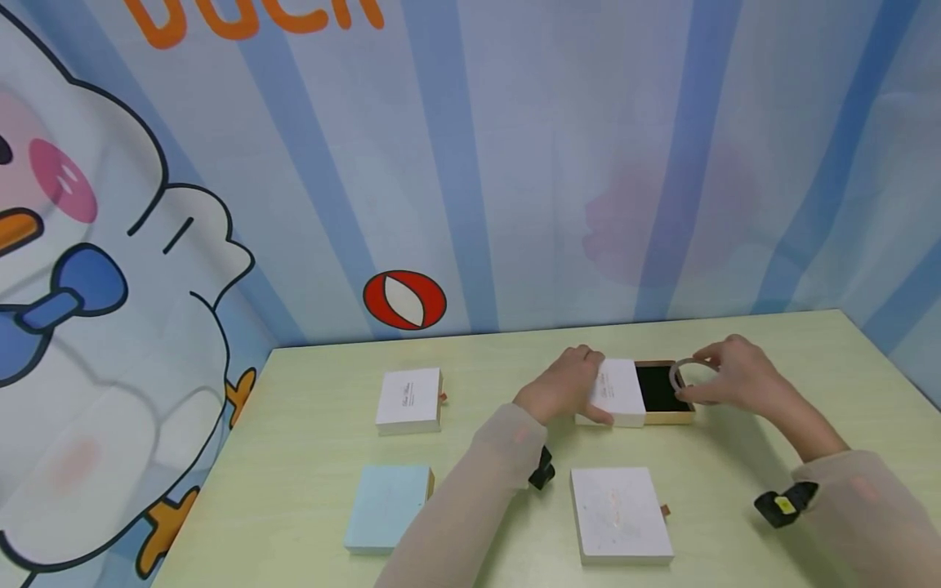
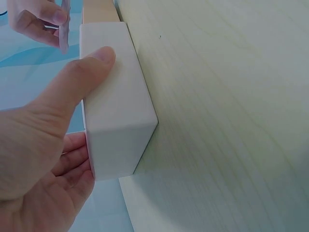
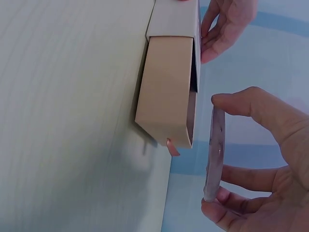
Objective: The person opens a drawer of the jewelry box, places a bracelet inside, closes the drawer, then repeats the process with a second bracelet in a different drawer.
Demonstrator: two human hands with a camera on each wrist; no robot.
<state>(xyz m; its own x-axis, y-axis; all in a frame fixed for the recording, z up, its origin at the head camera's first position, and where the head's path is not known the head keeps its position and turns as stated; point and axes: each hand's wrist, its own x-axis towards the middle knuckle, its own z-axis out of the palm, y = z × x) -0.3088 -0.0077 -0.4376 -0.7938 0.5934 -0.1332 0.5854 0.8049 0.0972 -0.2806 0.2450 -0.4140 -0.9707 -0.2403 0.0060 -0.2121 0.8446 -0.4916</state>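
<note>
My left hand [image 1: 562, 385] grips the white sleeve of a drawer box [image 1: 621, 394] at the back right of the table. In the left wrist view the thumb lies on the near side of the sleeve [image 2: 113, 92], with the other fingers at its far side. A tan drawer [image 3: 166, 82] with a dark lining sticks partway out to the right, and a small ribbon tab [image 3: 172, 148] hangs from its end. My right hand [image 1: 742, 377] pinches a pale, translucent bangle [image 3: 216, 150] between thumb and fingers, tilted just above the drawer's right end.
Another white box [image 1: 408, 400] with a ribbon tab lies at the back left. In front are a light blue box [image 1: 388, 508] and a larger white box [image 1: 621, 516]. A striped cartoon backdrop [image 1: 515, 204] rises behind the table.
</note>
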